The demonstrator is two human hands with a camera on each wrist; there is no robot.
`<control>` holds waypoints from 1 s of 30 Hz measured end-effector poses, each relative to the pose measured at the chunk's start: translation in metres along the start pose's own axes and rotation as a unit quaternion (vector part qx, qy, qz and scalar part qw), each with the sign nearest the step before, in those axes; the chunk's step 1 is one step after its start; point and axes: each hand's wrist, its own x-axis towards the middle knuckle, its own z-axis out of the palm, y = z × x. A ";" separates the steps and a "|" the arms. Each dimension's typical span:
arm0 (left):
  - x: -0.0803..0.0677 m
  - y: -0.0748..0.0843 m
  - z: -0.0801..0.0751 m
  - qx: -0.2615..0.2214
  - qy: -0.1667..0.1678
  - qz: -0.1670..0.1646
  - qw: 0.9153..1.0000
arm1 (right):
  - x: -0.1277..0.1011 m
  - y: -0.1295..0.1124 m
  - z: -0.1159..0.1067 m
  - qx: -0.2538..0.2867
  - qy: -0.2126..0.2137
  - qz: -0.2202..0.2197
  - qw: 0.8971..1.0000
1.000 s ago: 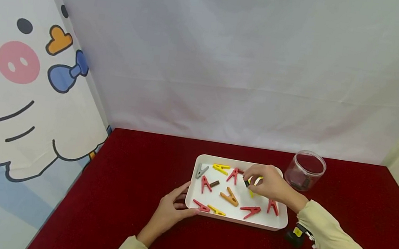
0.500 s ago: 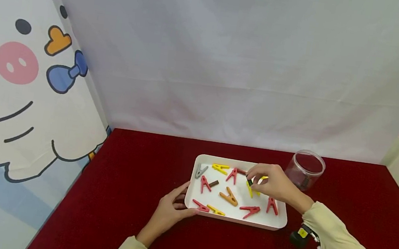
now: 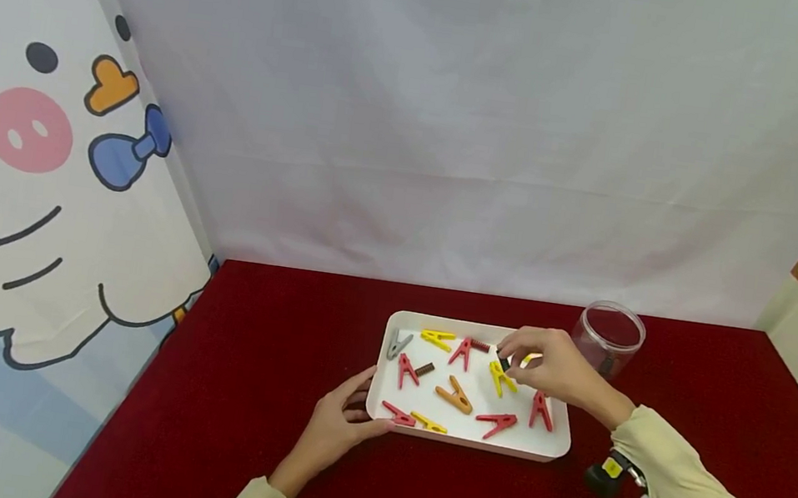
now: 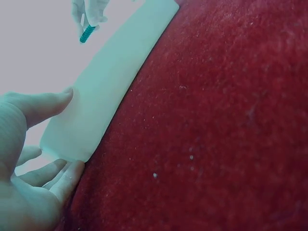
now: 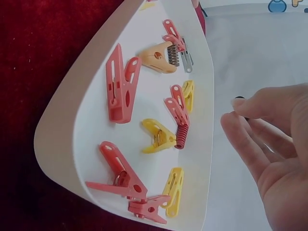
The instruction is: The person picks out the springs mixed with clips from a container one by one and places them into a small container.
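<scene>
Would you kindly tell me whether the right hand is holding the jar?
No, the right hand pinches a dark spring over the tray, while the jar stands outside it.

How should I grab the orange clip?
Try pinching the orange clip across its joined end, coming down from above. It lies in the open tray, with its two arms spreading toward the brown spring. The joined end points away from that spring, and bare floor around it should leave room on both sides.
</scene>
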 end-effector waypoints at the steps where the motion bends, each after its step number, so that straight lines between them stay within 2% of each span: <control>1: 0.001 -0.004 0.001 0.000 0.003 -0.001 1.000 | -0.001 0.000 -0.001 -0.002 0.002 0.003 1.000; 22: 0.003 -0.004 0.004 0.012 0.015 -0.017 1.000 | -0.012 0.001 -0.019 0.019 0.016 0.038 0.999; 30: 0.002 -0.005 0.003 0.006 0.015 -0.018 1.000 | -0.014 0.002 -0.023 0.010 0.024 0.026 0.999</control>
